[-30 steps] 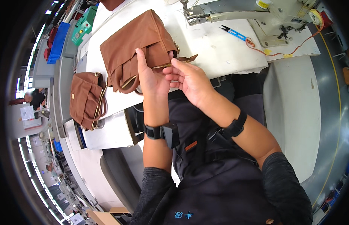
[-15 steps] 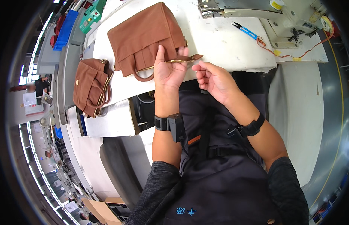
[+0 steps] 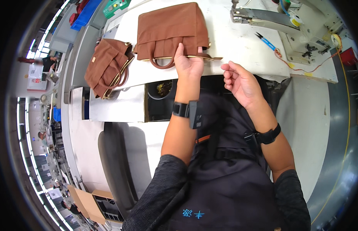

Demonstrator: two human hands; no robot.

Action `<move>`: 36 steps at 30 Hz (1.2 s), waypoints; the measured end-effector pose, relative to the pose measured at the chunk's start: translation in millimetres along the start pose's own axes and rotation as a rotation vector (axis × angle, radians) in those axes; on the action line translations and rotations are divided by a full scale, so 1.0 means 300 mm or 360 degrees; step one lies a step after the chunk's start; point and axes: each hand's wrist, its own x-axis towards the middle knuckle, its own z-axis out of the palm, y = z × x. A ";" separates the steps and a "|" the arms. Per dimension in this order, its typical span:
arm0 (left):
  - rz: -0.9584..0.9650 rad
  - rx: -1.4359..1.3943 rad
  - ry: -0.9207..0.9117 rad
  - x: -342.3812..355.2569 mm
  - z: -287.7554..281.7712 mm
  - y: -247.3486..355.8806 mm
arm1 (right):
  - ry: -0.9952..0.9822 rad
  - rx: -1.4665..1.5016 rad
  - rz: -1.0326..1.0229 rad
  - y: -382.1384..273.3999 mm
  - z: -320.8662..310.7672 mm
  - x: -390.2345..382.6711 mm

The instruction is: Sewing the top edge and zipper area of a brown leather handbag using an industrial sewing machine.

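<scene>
A large brown fabric bag (image 3: 171,23) with looped handles and a gold zipper lies on the white table (image 3: 235,65). My left hand (image 3: 188,65) grips its lower edge by the zipper, thumb over the front and fingers partly hidden. The zipper's end tab (image 3: 214,58) juts out to the right. My right hand (image 3: 240,82) is in the air right of the bag, palm up, its fingers loosely curled and apart with nothing in them. A smaller brown bag (image 3: 102,63) lies to the left, its handle hanging toward the near edge.
A sewing machine (image 3: 263,17) stands at upper right, near blue snips (image 3: 269,42) on an orange cord. A bin (image 3: 161,90) sits under the table, a cardboard box (image 3: 94,215) at lower left. A green device (image 3: 113,7), a blue tray (image 3: 86,15) and co-workers (image 3: 52,61) are farther left.
My right hand has left the zipper and moved right. My left hand still holds the large bag. The view has shifted, so the bags appear farther right and higher.
</scene>
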 end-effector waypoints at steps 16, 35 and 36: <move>-0.0198 0.0382 0.0350 -0.013 0.094 0.000 | 0.0078 -0.0165 -0.0108 -0.136 -0.037 0.143; -0.0499 0.0138 0.0063 -0.042 0.022 0.112 | 0.0090 -0.0290 -0.0202 -0.166 -0.071 0.089; -0.0721 0.0081 -0.0031 -0.026 0.029 0.104 | 0.0116 -0.0314 -0.0214 -0.185 -0.068 0.077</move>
